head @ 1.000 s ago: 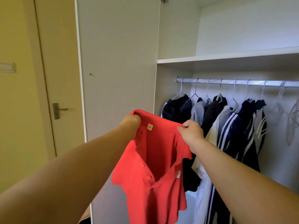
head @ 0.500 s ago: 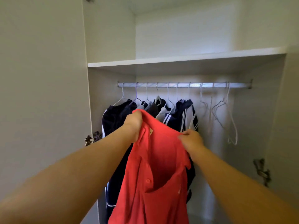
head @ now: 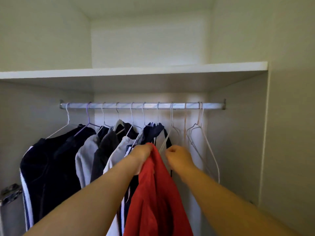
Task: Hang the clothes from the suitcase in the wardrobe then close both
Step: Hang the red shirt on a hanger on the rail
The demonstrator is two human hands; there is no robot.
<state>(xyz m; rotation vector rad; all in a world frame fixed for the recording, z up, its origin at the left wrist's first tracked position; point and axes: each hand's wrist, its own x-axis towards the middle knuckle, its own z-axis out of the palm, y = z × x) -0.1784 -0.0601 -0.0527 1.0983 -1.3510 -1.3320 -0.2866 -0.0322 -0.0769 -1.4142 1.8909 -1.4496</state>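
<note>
Left hand (head: 141, 158) gripped the red shirt (head: 158, 193) bunched at its top edge, fingers curled round the cloth; shirt hung straight down from that fist, long axis vertical, in front of the open wardrobe (head: 238, 133) and below the rail (head: 143, 105); not on any hanger yet.

Right hand (head: 179, 158) just beside the shirt on its right, fingers curled tight at the lower end of an empty white hanger (head: 171, 116); could not tell whether the wire was truly pinched or only touched, being thin and blurred there.

Hanger's hook sat on the rail, above both hands; its near arm sloped down and left toward the gap between the hands, ending just beside the shirt's top.

Relation that mattered: shirt's neck lay left of that hanger arm, level with its lower tip, near; right hand nearer the hanger, left hand nearer the cloth.

Judged: step in hand was getting the hanger into the shirt's neck, either unhooked first or fed in place; cloth bunched, so the neck opening would need spreading.

Dark and grey garments (head: 51, 167) filled the rail's left half; more bare hangers (head: 201, 133) hung to the right, near the side wall.

Suitcase out of view; wardrobe open; task judged well short of done.
</note>
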